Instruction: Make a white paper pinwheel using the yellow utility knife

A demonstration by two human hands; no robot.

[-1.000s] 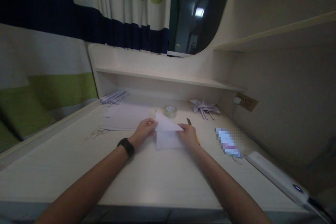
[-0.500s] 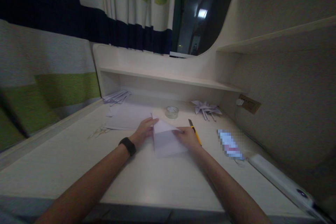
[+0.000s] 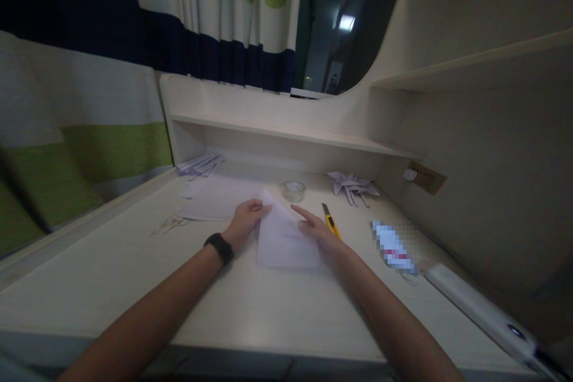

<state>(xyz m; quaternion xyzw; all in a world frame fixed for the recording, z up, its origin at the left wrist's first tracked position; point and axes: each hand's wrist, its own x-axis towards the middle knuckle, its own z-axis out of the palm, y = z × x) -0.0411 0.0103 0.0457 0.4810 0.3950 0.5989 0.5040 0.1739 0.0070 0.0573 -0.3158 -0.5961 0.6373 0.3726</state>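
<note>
While the left hand (image 3: 247, 218), a black watch (image 3: 219, 248) on its wrist, pinches the left edge of a thin white paper sheet (image 3: 286, 245) near its pointed top, the right hand (image 3: 319, 231) rests at the sheet's slanted right edge with its index finger stretched out; the fingers overlap the paper there, so I cannot tell whether they grip it or only touch it. The sheet is between the two hands, over the pale wooden desk (image 3: 250, 316). Beyond it stands a clear roll of tape (image 3: 293, 193), and just past the right hand lies a yellow-and-black utility knife (image 3: 330, 221), its lower end hidden by that hand. Left of the sheet are a flat stack of white paper (image 3: 221, 196) and some thin tan strands (image 3: 170, 225). Farther back sit a bundle of narrow paper strips (image 3: 199, 165) on the left and a cluster of pointed folded-paper shapes (image 3: 351, 185) on the right.
</note>
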